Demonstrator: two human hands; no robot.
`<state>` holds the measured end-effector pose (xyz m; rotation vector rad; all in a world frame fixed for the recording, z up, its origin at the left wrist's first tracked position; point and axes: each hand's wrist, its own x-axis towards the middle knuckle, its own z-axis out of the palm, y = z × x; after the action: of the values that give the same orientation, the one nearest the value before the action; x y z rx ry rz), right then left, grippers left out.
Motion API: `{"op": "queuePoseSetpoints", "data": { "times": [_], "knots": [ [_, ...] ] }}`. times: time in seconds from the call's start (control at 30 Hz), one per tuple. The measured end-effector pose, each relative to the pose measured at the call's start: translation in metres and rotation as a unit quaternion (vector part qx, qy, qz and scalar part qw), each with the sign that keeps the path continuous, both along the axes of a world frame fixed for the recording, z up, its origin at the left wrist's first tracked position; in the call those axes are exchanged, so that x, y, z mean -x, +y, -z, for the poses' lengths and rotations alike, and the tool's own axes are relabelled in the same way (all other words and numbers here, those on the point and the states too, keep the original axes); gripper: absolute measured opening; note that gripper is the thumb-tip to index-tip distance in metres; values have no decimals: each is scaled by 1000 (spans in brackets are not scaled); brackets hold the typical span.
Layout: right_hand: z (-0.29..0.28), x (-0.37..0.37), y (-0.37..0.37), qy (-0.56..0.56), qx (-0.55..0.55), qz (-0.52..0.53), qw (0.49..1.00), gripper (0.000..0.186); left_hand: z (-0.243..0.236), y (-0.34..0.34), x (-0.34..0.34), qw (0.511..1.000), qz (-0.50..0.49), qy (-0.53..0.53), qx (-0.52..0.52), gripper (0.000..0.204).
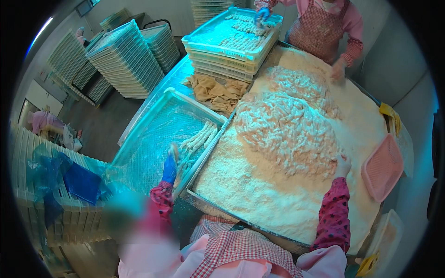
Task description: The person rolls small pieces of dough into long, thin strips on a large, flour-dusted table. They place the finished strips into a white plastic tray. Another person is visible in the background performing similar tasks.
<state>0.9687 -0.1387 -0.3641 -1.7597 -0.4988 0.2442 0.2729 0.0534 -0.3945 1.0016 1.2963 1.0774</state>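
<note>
My left hand [170,167], in a blue glove with flour-whitened fingertips, reaches over a tray [143,139] lined with clear plastic. Its fingers look stretched out, with nothing visible in them. Several long floured strips [200,138] lie side by side along the tray's right part, just beyond this hand. My right hand [342,166], pale with flour, is at the right edge of a large pile of flour-coated strips [285,129], its fingers curled against it. What they hold is hidden. The pile sits on a broad flour-covered worktop [241,185].
Across the worktop a co-worker [320,28] handles coated strips in stacked trays [222,58]. Brown cloth [215,90] lies beside that stack. A pink basket [383,167] stands at the right edge. Tray stacks [125,60] fill the left, with blue plastic [81,180] on the nearest.
</note>
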Motion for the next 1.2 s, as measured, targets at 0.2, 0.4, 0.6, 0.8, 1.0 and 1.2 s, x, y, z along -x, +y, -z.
{"op": "queuePoseSetpoints", "data": {
  "times": [0.2, 0.4, 0.6, 0.8, 1.0, 1.2],
  "knots": [
    [-111, 93, -23, 38, -69, -149, 986, 13, -6, -26, 25, 998, 3, 49, 30, 48],
    [-86, 166, -103, -63, 275, -413, 866, 49, -75, -51, -103, 922, 166, 212, -277, 41],
    [-76, 251, -107, -260, 254, -413, 835, 42, -59, -117, -229, 770, 491, 311, -264, 43],
    [-88, 237, -122, -162, 112, -189, 962, 25, -79, -114, -263, 801, 537, 223, -144, 36],
    [-77, 242, -134, -276, 214, -346, 871, 25, -72, -123, -260, 746, 500, 310, -313, 31],
    [-64, 258, -110, 32, 119, -267, 956, 28, -66, -135, -270, 908, 403, -110, 37, 30]
  ]
}}
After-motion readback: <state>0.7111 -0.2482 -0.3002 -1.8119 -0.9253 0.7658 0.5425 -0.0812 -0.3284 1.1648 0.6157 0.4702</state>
